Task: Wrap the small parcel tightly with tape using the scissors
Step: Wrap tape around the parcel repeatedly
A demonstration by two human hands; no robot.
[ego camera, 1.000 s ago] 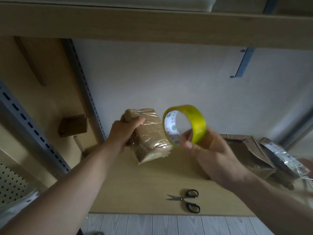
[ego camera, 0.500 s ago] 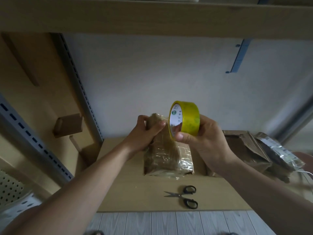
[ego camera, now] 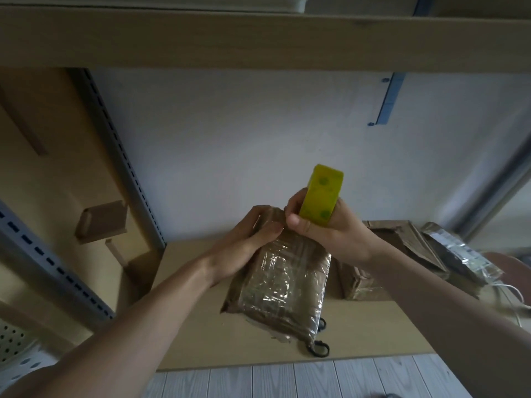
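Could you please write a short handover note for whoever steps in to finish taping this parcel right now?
Left hand: gripping the top left of the small parcel, holding it up above the table.
Right hand: holding the yellow tape roll edge-on at the parcel's top edge, thumb pressed there.
Scissors: lying on the table, mostly hidden behind the parcel; only the black handles show.
Other wrapped packets lie to the right.
Done: the parcel already carries shiny tape layers.
Left: probably pull another turn tight, then cut the tape with the scissors. Whether the tape end is stuck down cannot be seen.
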